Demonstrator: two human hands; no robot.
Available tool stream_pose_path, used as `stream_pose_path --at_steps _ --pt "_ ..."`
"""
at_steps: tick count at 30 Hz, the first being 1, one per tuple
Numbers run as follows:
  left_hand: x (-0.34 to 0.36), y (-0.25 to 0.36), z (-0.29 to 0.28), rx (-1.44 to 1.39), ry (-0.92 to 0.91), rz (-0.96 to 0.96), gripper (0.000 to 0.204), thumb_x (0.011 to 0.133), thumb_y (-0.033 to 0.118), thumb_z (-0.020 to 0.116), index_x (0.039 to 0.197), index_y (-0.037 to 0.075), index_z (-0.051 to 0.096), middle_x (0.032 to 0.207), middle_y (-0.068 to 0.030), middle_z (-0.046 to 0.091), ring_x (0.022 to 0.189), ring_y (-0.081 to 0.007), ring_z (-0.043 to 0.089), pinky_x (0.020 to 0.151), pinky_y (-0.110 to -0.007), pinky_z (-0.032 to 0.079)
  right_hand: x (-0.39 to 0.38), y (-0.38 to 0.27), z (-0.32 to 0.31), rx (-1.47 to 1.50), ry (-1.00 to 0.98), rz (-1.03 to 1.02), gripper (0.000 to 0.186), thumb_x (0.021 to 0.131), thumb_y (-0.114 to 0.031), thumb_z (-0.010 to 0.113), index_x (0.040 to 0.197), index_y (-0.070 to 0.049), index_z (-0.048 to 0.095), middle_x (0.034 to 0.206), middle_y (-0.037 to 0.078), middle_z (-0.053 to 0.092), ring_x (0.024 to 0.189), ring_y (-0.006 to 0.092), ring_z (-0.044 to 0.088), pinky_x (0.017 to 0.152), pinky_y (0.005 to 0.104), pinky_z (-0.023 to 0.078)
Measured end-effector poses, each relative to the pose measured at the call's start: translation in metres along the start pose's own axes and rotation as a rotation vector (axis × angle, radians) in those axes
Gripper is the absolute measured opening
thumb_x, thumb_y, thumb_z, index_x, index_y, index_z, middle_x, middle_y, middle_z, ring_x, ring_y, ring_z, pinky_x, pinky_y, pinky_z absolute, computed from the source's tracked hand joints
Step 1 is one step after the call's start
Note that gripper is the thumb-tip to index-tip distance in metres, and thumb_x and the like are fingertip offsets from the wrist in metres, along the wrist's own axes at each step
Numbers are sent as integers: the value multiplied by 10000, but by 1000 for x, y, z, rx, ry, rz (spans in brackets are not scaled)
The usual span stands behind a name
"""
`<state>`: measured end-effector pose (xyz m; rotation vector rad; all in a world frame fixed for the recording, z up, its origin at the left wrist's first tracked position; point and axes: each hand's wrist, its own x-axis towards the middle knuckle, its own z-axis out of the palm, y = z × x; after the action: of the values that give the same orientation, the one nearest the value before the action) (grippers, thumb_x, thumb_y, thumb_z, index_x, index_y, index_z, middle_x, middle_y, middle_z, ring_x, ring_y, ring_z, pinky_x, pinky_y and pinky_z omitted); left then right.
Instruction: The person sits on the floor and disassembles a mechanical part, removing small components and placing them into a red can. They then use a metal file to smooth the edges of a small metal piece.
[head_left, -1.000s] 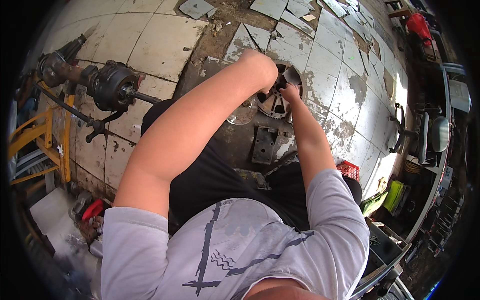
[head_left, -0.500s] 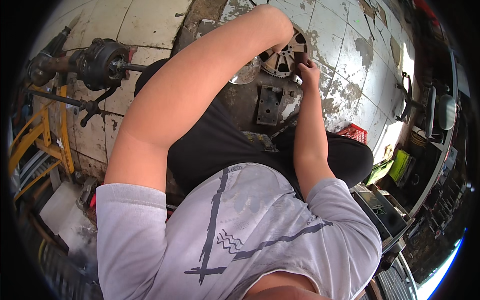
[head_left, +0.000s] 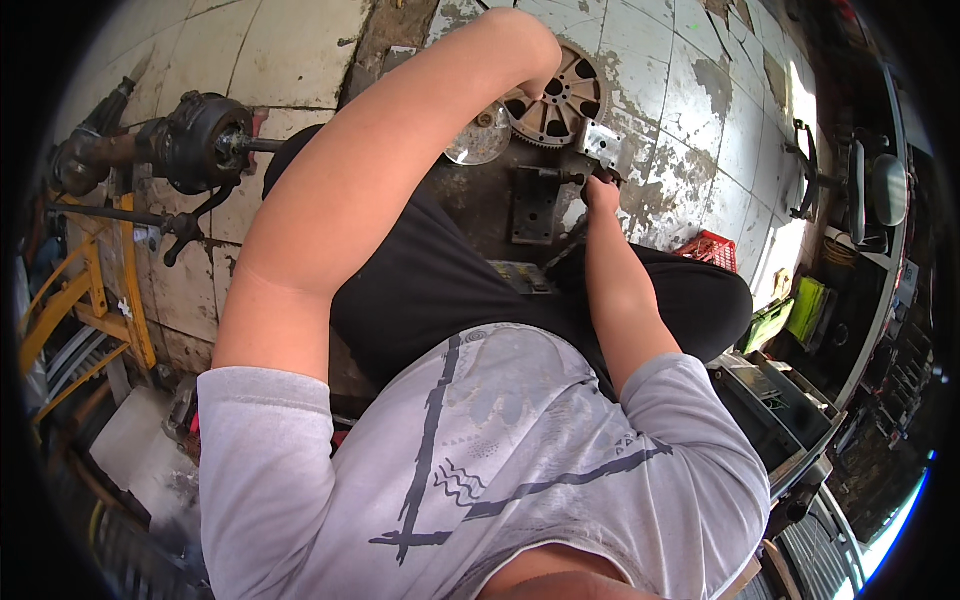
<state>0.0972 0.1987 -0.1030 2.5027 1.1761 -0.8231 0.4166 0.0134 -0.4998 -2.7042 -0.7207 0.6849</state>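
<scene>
A toothed flywheel (head_left: 575,118) lies on the floor ahead of me. My left hand (head_left: 537,85) reaches over its left side; the forearm and wrist hide most of its fingers. My right hand (head_left: 602,190) is closed below the flywheel's lower right edge. Dark material shows at its fingers, but what it grips is unclear. Directly beyond it sits a silver metal block with holes (head_left: 600,144); whether the hand holds this block I cannot tell. Left of my right hand lies a dark metal plate with holes (head_left: 536,208). A clear round disc-like piece (head_left: 478,138) lies beside the flywheel.
An axle assembly (head_left: 200,140) stands at the left near a yellow frame (head_left: 120,270). A red basket (head_left: 712,250) is beyond my right knee. Open dark drawers (head_left: 770,400) are at the right. Worn pale tiles (head_left: 660,75) cover the floor ahead.
My right hand has moved nearer to me, and the brown piece seen at it no longer shows over the flywheel. The silver block's holed face is now visible. My left arm has shifted slightly left.
</scene>
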Motion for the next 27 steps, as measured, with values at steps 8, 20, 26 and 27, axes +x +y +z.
stream_pose_path --at_steps 8,20,26,27 --pt "4 -16 25 -41 -60 -28 585 943 448 778 1440 166 652 1374 -83 722 1269 -291 687 1039 -485 565 -34 13 48 418 -223 325 335 837 -175 694 1109 21 700 915 143 703 786 270 703 651 404 552" --pt "8 -42 83 -85 -190 -27 593 959 482 748 1450 168 636 1356 -131 724 1262 -327 684 1046 -492 554 -25 21 91 -21 -177 217 454 813 -214 729 1197 30 726 1196 212 751 1118 374 727 918 454 566" --pt "22 -37 126 -158 -104 -14 493 967 491 723 1371 209 699 1294 -114 749 1240 -330 694 1038 -504 560 -40 -35 51 394 33 156 351 791 -230 729 1049 7 731 1014 156 755 824 321 703 763 440 553" --pt "25 -36 136 -175 -86 -26 480 968 491 721 1360 216 707 1289 -111 752 1237 -329 696 1036 -506 561 -42 -57 44 484 -92 121 385 805 -253 740 1102 -8 744 1035 159 765 880 313 717 812 435 557"
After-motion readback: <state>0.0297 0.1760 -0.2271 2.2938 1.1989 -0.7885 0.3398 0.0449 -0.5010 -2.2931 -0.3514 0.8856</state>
